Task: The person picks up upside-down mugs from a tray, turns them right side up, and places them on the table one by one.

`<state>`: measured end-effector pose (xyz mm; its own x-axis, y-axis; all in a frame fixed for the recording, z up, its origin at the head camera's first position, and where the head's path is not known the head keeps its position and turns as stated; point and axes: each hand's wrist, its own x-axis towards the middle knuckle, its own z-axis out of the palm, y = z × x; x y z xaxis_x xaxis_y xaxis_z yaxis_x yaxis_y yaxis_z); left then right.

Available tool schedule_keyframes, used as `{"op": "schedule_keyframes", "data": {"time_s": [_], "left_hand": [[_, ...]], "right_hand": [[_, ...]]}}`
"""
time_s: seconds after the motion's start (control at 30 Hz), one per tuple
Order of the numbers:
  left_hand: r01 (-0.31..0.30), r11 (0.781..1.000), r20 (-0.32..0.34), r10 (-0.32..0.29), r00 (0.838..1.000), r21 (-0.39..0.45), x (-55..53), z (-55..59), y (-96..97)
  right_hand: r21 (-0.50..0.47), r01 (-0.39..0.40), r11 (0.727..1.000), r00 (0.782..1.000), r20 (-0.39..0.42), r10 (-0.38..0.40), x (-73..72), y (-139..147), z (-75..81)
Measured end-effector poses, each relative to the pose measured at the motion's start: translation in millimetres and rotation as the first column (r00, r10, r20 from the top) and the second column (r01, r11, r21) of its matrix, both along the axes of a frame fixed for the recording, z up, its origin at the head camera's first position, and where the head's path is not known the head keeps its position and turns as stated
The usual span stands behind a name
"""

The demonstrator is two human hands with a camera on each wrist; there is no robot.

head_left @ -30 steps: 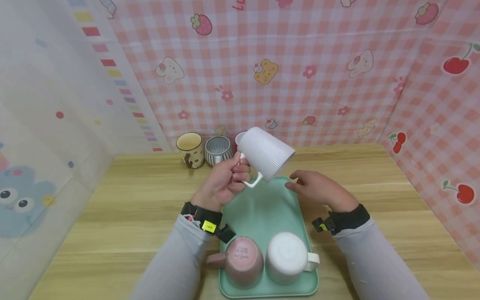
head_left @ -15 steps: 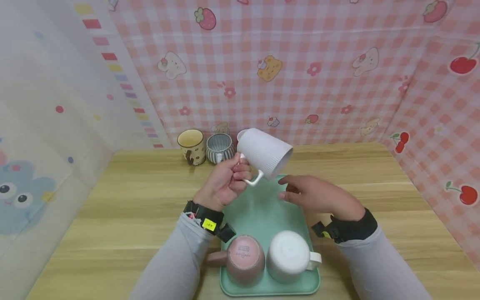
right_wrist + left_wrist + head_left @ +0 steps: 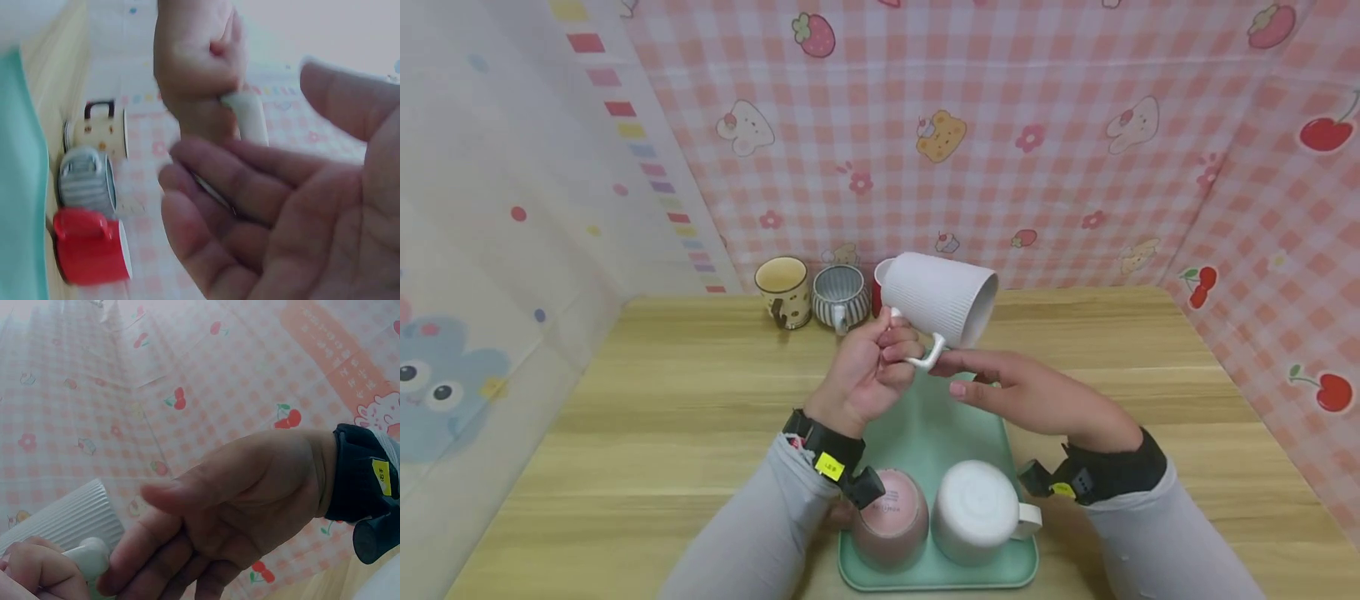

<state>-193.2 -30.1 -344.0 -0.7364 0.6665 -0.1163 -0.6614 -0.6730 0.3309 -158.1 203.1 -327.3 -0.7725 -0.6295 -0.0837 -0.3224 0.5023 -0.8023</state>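
Note:
My left hand (image 3: 868, 367) grips the handle of a white ribbed mug (image 3: 932, 296), held in the air on its side with its mouth facing right. Just below the mug's mouth is my right hand (image 3: 1037, 392), fingers extended close to the handle; whether they touch it I cannot tell. The right wrist view shows that hand's palm (image 3: 312, 231) with loosely bent fingers and nothing held. Under both hands lies a green tray (image 3: 917, 425). A pink mug (image 3: 891, 521) and a plain white mug (image 3: 977, 508) stand upside down at its near end.
Along the back of the wooden table (image 3: 655, 400) stand a cream mug (image 3: 784, 287) and a grey striped mug (image 3: 840, 292). A red mug (image 3: 94, 250) beside them is mostly hidden in the head view. Patterned cloth walls (image 3: 835, 108) enclose the back and sides.
The ribbed mug has turned from mouth tilted down to nearly level and shifted slightly right with my left hand. My right hand has moved left, under the mug's mouth.

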Motion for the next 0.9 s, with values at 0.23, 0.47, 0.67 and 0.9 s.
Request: {"op": "schedule_keyframes", "data": {"time_s": [0.23, 0.47, 0.67, 0.9], "left_hand": [[-0.054, 0.998, -0.048, 0.053, 0.997, -0.028, 6.0, 2.8, 7.8], [-0.126, 0.976, -0.195, 0.090, 0.977, -0.178, 12.6, 7.8, 12.9], [-0.245, 0.893, -0.354, 0.105, 0.929, -0.378, 16.2, 9.5, 16.9], [-0.287, 0.790, -0.439, 0.025, 0.898, -0.542, 20.6, 9.7, 20.2]], "right_hand": [[-0.106, 0.134, 0.985, 0.991, -0.008, -0.136, 5.7, -6.4, 6.2], [-0.139, 0.318, 0.938, 0.946, -0.015, -0.323, 13.2, -11.3, 14.9], [-0.202, 0.476, 0.856, 0.879, 0.066, -0.473, 11.3, -13.8, 15.4], [-0.376, 0.503, 0.779, 0.863, 0.165, -0.477, 8.9, -12.7, 13.0]]}}
